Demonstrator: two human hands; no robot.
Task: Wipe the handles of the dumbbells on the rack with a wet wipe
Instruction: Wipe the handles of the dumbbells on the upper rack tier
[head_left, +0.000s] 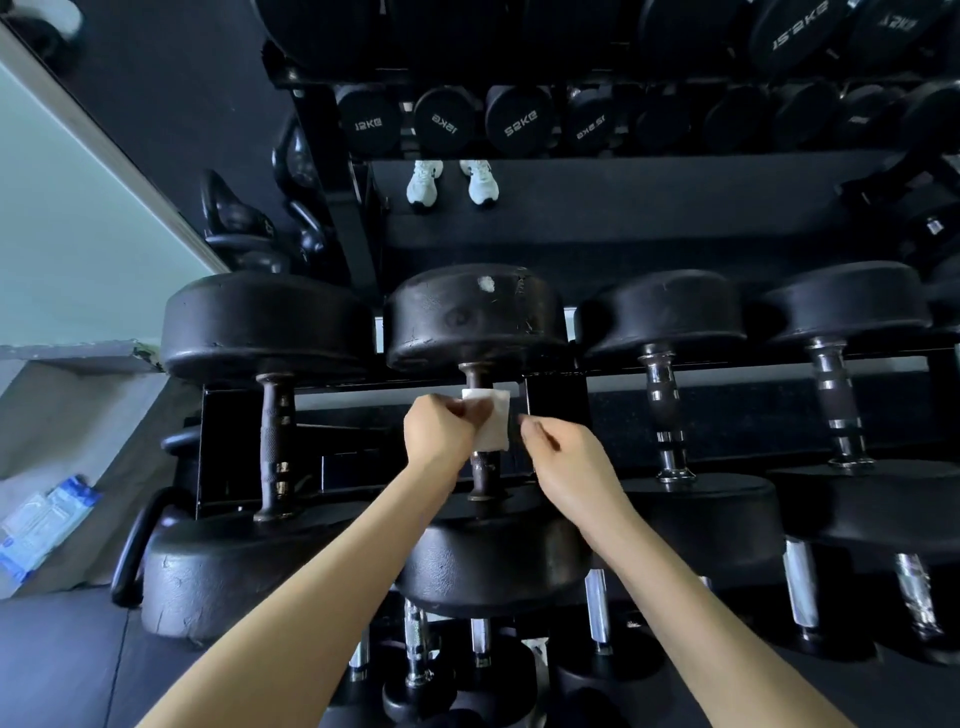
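Several black dumbbells lie on a black rack (556, 384) in front of me. The second one from the left (475, 317) has a dark rusty handle (483, 470). A white wet wipe (493, 423) is wrapped over the upper part of that handle. My left hand (441, 434) pinches the wipe against the handle from the left side. Just right of the wipe hovers my right hand (563, 462), fingers loosely curled and fingertips close to the wipe's edge; whether they touch it is unclear.
A blue and white wipes packet (44, 525) lies on the floor at left. Kettlebells (236, 223) stand behind the rack's left end. A mirror behind shows more dumbbells and white shoes (452, 182). Lower rack tiers hold chrome-handled dumbbells (802, 597).
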